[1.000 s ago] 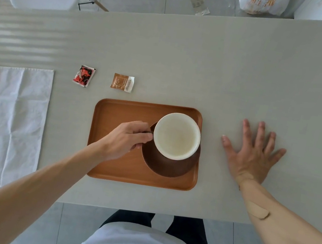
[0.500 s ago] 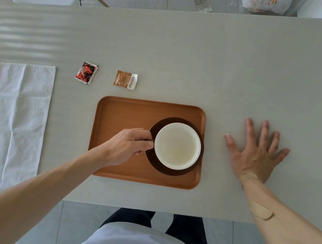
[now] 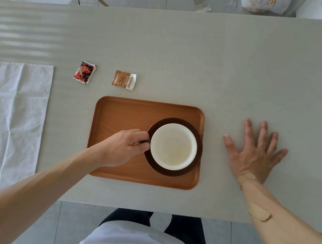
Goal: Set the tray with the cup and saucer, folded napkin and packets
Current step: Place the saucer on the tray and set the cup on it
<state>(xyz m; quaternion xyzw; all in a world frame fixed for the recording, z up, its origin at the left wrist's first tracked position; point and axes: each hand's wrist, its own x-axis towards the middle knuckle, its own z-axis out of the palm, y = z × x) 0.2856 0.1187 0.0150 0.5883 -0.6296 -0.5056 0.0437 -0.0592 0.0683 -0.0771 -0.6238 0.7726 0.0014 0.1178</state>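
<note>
Left hand (image 3: 124, 147): fingers curled, pinching the handle of the cup (image 3: 173, 146) at its left side; forearm crosses the near-left corner of the tray (image 3: 122, 115).
Cup: white, upright, just right of the left hand, seated on the saucer (image 3: 195, 166).
Saucer: dark brown, round, under the cup, occupying the right half of the tray.
Tray: wooden, rectangular, flat on the table (image 3: 208, 65), beneath the left hand.
Right hand (image 3: 255, 155): flat on the table with 5 fingers spread, holding nothing, right of the tray and apart from it.
Packets, 2, on the table beyond the left hand, off the tray: red packet (image 3: 84, 72) further left; brown packet (image 3: 124, 80) near the tray's far edge.
Napkin (image 3: 3, 122): white cloth, spread open with visible creases, well to the left of the left hand.
</note>
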